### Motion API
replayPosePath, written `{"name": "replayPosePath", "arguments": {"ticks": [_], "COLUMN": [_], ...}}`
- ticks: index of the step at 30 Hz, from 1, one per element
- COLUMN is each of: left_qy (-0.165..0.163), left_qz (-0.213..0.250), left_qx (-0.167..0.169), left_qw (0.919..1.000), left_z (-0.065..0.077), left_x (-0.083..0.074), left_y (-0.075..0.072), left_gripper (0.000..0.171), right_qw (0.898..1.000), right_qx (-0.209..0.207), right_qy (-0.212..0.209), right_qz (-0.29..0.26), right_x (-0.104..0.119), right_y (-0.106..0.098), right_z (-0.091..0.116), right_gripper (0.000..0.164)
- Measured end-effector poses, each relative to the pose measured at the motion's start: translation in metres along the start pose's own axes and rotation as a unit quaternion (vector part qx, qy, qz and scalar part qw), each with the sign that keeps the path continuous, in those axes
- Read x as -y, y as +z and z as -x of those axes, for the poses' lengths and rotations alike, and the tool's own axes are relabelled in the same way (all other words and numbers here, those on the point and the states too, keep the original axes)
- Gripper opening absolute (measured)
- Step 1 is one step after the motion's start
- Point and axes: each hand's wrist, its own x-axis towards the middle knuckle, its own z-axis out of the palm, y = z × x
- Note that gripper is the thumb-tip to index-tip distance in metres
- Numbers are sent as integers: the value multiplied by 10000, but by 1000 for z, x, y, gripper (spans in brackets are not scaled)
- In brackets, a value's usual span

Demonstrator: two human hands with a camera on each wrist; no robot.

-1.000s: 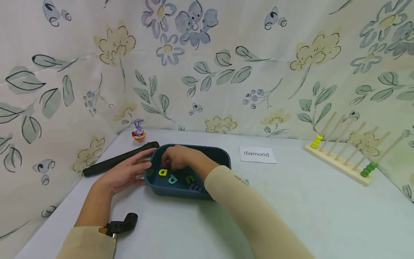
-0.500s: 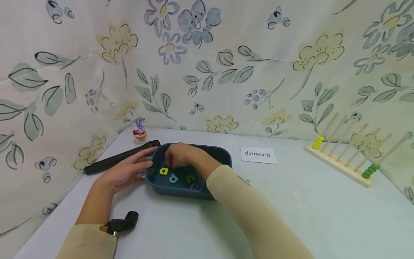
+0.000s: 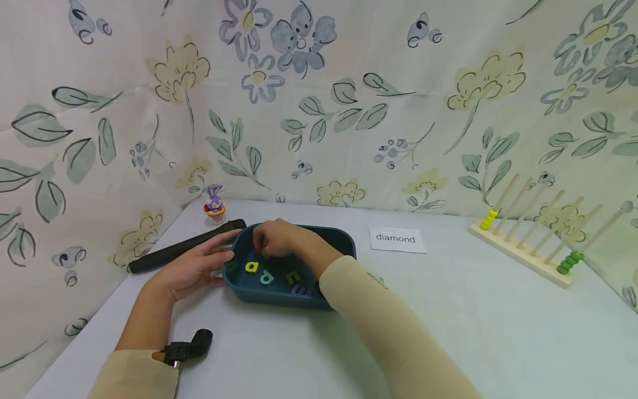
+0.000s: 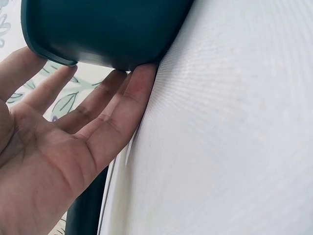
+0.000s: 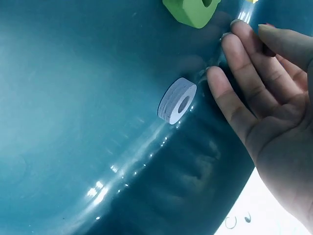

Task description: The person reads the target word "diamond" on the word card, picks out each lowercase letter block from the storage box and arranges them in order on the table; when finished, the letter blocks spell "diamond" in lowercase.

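Note:
A dark blue-green plastic bin (image 3: 279,297) stands on the table with foam-like letters inside: a yellow "a" (image 3: 251,267), a teal "d" (image 3: 266,277), a green "n" (image 3: 292,277) and a purple "m" (image 3: 301,289). My left hand (image 3: 191,269) rests at the bin's left end, fairly straight fingers touching its outer wall. Reaching inside, my right hand (image 3: 279,238) pinches a small dark red piece (image 5: 268,50) between thumb and finger, mostly hidden. Beside these fingers in the right wrist view lie a pale lavender ring-like piece (image 5: 177,101) and a light green piece (image 5: 190,11).
A card reading "diamond" (image 3: 397,240) lies right of the bin. A wooden peg rack (image 3: 523,252) with yellow and green beads stands farther right. Behind my left hand are a long black rod (image 3: 184,247) and a purple rabbit figure (image 3: 214,204). Floral cloth hangs behind the table.
Inside the bin, my right hand has shifted slightly and its fingers have drawn up a little from the yellow "a". My left hand stays against the bin.

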Motion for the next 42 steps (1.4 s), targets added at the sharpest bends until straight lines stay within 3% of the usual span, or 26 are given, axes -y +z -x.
{"name": "replayPosePath", "arguments": {"ticks": [5, 18, 26, 42], "left_qy": [34, -77, -74, -60], "left_qz": [-38, 21, -27, -61], "left_qx": [-36, -77, -50, -83], "left_qw": [10000, 9999, 10000, 9999], "left_z": [0, 0, -1, 0], "left_x": [1, 0, -1, -1], "left_y": [0, 1, 0, 1], "left_gripper": [69, 70, 71, 69], "right_qw": [9999, 9988, 9991, 9938], "right_qx": [26, -247, -324, -853], "right_qy": [-106, -6, -110, -523], "right_qz": [-67, -428, -249, -490], "right_x": [-1, -8, -3, 12], "right_y": [0, -6, -18, -48], "right_z": [0, 4, 5, 36], "right_gripper": [25, 22, 26, 27]}}
